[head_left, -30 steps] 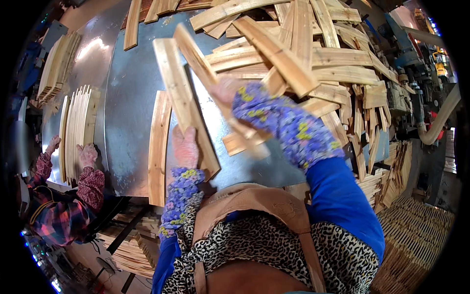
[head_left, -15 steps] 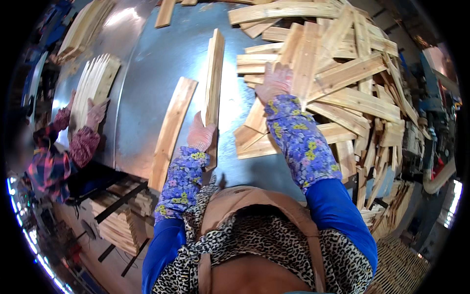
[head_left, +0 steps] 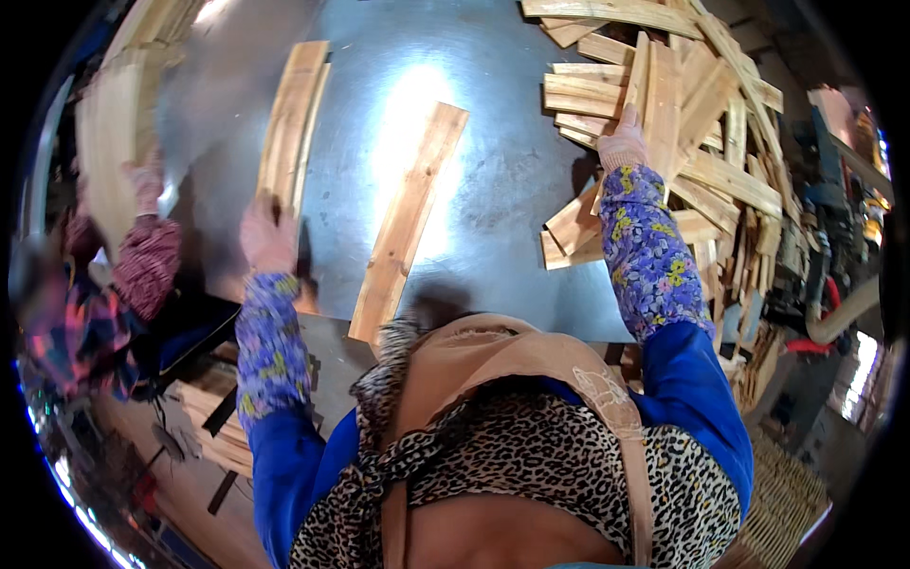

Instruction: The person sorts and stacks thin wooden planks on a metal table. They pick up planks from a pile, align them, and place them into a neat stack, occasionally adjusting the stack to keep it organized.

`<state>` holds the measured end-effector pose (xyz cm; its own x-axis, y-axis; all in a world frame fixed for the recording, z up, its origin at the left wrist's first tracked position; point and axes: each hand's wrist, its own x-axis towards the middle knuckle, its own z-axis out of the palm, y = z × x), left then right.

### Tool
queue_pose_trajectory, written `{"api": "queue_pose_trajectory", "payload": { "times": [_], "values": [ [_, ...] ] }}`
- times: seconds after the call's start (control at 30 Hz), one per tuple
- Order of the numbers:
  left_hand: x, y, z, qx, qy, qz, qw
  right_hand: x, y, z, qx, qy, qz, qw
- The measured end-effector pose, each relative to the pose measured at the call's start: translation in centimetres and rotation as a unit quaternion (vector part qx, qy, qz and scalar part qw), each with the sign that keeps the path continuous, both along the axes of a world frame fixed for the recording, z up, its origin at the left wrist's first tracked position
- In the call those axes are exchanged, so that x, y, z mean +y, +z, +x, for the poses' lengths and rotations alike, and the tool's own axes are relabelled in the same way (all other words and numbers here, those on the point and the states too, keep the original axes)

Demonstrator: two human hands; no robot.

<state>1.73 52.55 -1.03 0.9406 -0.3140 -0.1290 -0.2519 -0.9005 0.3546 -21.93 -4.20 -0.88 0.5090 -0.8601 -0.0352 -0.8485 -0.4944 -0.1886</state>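
Note:
My left hand point(head_left: 268, 237) is at the near end of a few wooden boards point(head_left: 292, 128) lying side by side or overlapping at the left of the table. Its fingers are closed over that end, the grip partly hidden. A single wooden board point(head_left: 409, 223) rests at a slant between my two hands, touched by neither. At the left edge of the pile, my right hand point(head_left: 624, 144) grips a narrow wooden board point(head_left: 639, 76), thumb pointing up along it. Floral sleeves cover both my forearms.
A jumbled pile of boards point(head_left: 706, 180) takes up the right of the metal table point(head_left: 502, 171). At far left a co-worker's hand point(head_left: 145, 180) handles a stack of boards point(head_left: 114, 142). More boards point(head_left: 213, 422) are stacked below the table's left side. Machinery point(head_left: 839, 209) stands right.
My left hand has carried its boards leftward past the single board, and they now lie flatter. My right hand has closed on a board at the pile. The view has shifted left.

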Motion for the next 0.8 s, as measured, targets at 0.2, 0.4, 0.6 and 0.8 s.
{"api": "queue_pose_trajectory", "payload": {
  "times": [0.2, 0.4, 0.6, 0.8],
  "values": [
    [-4.1, -4.7, -16.6, 0.062, -0.265, -0.029, 0.962, 13.0, 4.5, -1.3, -0.193, -0.088, 0.110, 0.971],
    [-11.1, -5.8, -13.4, 0.124, -0.205, -0.184, 0.953, 30.4, -5.5, -3.0, -0.250, 0.067, 0.306, 0.916],
    [-17.3, -1.4, -13.4, 0.175, -0.126, -0.063, 0.974, 14.1, 4.5, 1.3, 0.043, 0.093, 0.083, 0.991],
    [-20.4, -3.4, -12.6, 0.123, -0.164, -0.103, 0.973, 4.5, 1.0, -0.7, 0.126, 0.011, -0.052, 0.991]
  ]
}}
